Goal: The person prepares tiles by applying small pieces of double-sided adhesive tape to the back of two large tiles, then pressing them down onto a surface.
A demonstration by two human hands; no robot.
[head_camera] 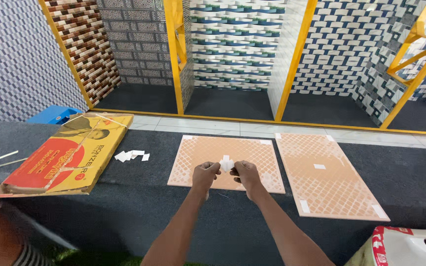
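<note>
Both hands, left (205,173) and right (245,172), pinch a small white paper piece (226,163) above a tile (225,160) lying face-down on the dark bench (139,197). A second tile (326,175) lies just beside it.

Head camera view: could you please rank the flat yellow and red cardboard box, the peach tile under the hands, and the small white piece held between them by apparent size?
1. Flat yellow and red cardboard box, roughly alike with
2. peach tile; unsure.
3. Small white piece, clearly smallest.
</note>
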